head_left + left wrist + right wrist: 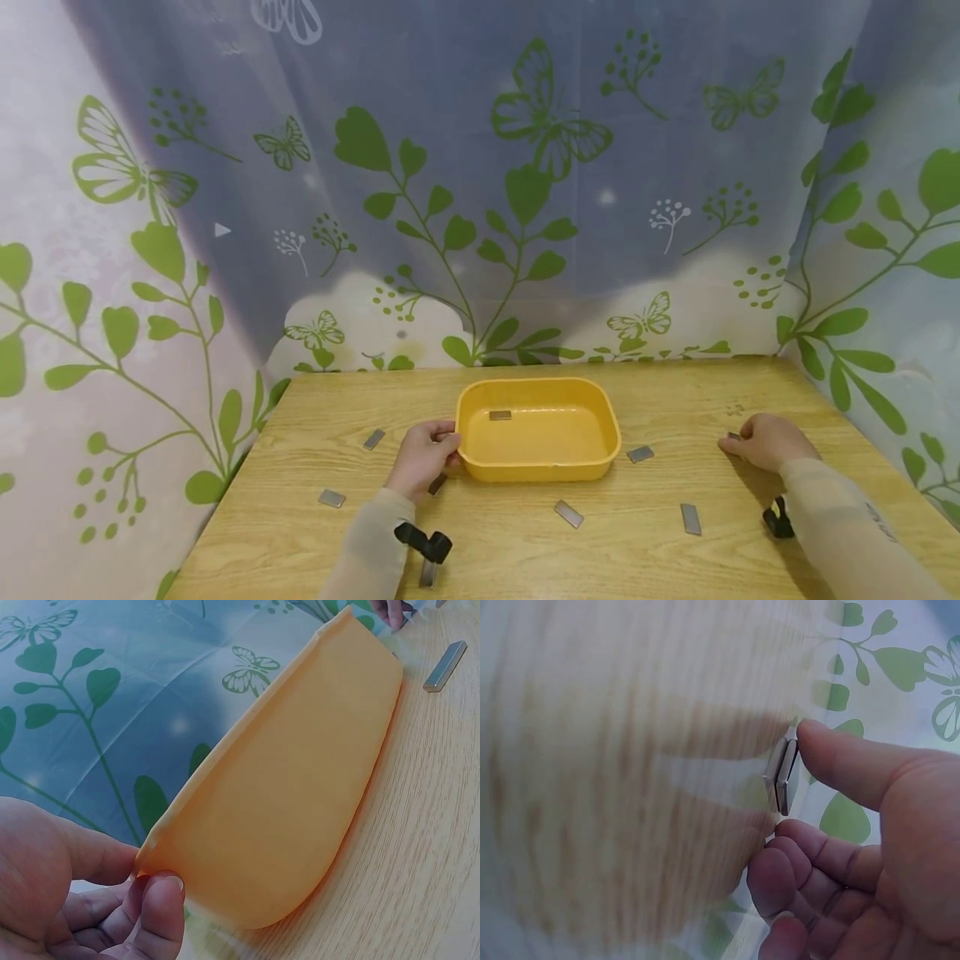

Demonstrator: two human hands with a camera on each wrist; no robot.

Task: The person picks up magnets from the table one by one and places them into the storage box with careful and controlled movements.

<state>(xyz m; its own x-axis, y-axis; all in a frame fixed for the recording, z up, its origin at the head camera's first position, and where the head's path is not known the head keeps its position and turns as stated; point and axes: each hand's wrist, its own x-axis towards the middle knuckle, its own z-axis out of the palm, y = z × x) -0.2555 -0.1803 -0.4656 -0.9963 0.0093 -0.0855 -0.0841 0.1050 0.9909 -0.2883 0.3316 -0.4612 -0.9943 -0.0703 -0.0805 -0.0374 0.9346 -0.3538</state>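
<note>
A yellow plastic tub (536, 472) stands on the wooden table, with one small grey metal block (500, 415) inside it. My left hand (420, 460) pinches the tub's left rim between thumb and fingers, seen closely in the left wrist view. At the right side of the table, my right hand (776, 443) is low over another metal block (784, 774). In the right wrist view the thumb is at one end of that block and the bent fingers are near the other end, with a slight gap.
More metal blocks lie scattered: one (641, 454) right of the tub, others (568, 513) (691, 518) in front, and several to the left, including one (374, 439) beyond my left hand. A patterned curtain (480, 208) closes off the table's back and sides.
</note>
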